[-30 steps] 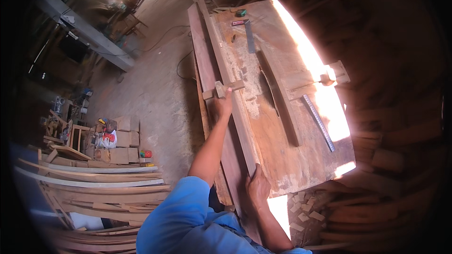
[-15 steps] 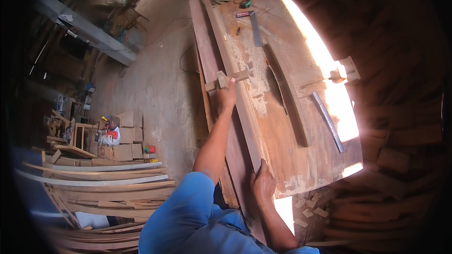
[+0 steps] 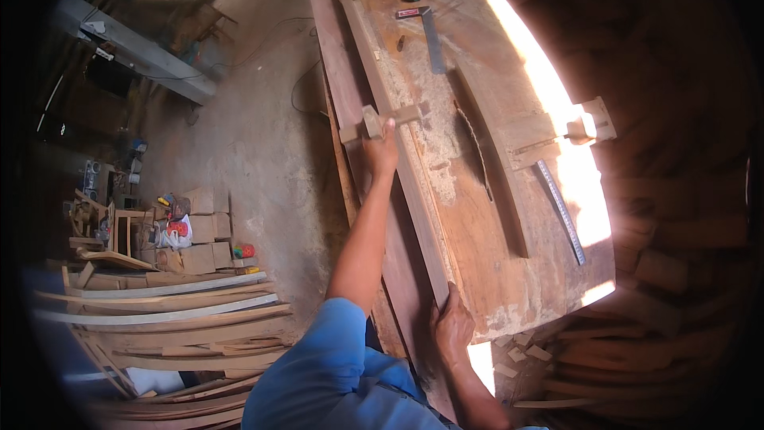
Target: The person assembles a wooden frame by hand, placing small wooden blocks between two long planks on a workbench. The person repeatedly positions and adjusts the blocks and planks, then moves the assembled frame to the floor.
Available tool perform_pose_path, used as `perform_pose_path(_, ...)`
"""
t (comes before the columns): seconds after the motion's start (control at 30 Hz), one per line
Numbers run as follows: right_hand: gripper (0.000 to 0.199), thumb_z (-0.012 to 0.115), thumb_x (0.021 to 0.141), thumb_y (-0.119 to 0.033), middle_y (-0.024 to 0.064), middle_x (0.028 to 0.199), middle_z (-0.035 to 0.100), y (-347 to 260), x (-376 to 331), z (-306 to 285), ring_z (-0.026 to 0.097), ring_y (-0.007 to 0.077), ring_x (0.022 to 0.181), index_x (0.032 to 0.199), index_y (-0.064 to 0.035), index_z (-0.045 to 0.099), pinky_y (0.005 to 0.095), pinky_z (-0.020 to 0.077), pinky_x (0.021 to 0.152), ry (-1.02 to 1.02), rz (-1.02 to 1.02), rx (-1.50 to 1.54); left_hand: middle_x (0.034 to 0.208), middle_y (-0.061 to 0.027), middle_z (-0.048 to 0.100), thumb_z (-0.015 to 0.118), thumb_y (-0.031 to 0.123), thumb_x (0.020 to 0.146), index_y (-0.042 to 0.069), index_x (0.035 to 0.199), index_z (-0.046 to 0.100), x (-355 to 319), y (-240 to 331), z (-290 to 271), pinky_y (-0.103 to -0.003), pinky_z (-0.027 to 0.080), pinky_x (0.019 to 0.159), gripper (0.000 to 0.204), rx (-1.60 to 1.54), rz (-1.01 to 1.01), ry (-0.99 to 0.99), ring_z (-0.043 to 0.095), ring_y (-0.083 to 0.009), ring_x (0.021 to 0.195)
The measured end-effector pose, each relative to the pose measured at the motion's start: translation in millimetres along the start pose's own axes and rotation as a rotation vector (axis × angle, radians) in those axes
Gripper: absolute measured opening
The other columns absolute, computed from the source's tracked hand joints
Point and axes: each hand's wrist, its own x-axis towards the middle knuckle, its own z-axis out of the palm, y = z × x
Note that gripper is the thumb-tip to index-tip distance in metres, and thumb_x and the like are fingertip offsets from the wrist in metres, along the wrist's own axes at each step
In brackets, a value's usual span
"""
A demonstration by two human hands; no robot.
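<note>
Plank [image 3: 398,167] lies lengthwise along the bench's [image 3: 509,271] left edge. Left hand [image 3: 382,150] rests at the crosspiece [image 3: 390,118], fingers' state unclear. Right hand [image 3: 452,326], fingers wrapped, grips the plank's near end.

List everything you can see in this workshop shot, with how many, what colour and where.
Long plank: one, brown, along the table's left edge.
Saw table: one, brown wood, centre right.
Saw blade: one, dark, in the table's slot.
Wooden clamp block: one, tan, across the plank.
Try square: one, grey blade, far end of table.
Steel ruler: one, grey, right side of table.
Curved wood strips: several, pale, on the floor at lower left.
Wood blocks: several, tan, on the floor at left.
Left hand: on the plank by the clamp block.
Right hand: at the plank's near end.
</note>
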Motion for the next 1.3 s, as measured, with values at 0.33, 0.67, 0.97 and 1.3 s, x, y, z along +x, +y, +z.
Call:
perform_pose_path(0.33,0.062,0.075,0.08,-0.013,0.0228,0.103,0.069,-2.3,-1.9,-0.9,0.069,0.0396,0.08,0.135,-0.0007,0.05,0.0466,0.0553,0.073,-0.033,0.022,0.003,0.125,-0.0222,0.065,0.072,0.029,0.092,-0.002,0.131,0.057,-29.3,31.7,-11.1,-0.04,0.047,0.099,0.052,-0.013,0.021,0.084,0.063,-0.0344,0.119)
perform_pose_path(0.67,0.063,0.075,0.079,-0.011,0.022,0.104,0.069,0.1,-0.2,-3.7,0.069,0.0395,0.082,0.136,-0.0014,0.049,0.0466,0.0553,0.074,-0.036,0.013,0.003,0.123,-0.0239,0.066,0.071,0.027,0.094,-0.004,0.131,0.056,-15.4,0.6,4.2,-0.04,0.047,0.098,0.051,-0.037,0.172,0.147,0.063,-0.0366,0.115)
perform_pose_path(0.97,0.061,0.074,0.08,-0.009,0.0207,0.099,0.069,-1.9,-0.6,-1.8,0.069,0.038,0.085,0.135,-0.0002,0.049,0.046,0.0551,0.075,0.004,-0.014,0.01,0.126,-0.023,0.065,0.072,0.03,0.093,-0.006,0.128,0.056,4.2,1.4,0.5,-0.04,0.048,0.098,0.053,-0.063,0.043,0.031,0.062,-0.0349,0.118)
perform_pose_path(1.3,0.062,0.073,0.083,-0.016,0.0262,0.101,0.069,1.3,0.9,-0.3,0.068,0.0433,0.081,0.138,-0.0026,0.047,0.0497,0.0543,0.077,-0.061,0.025,0.063,0.116,-0.0222,0.068,0.07,0.03,0.094,-0.004,0.118,0.062,32.1,15.2,6.4,-0.042,0.049,0.092,0.043,0.108,-0.032,0.061,0.065,-0.0361,0.109)
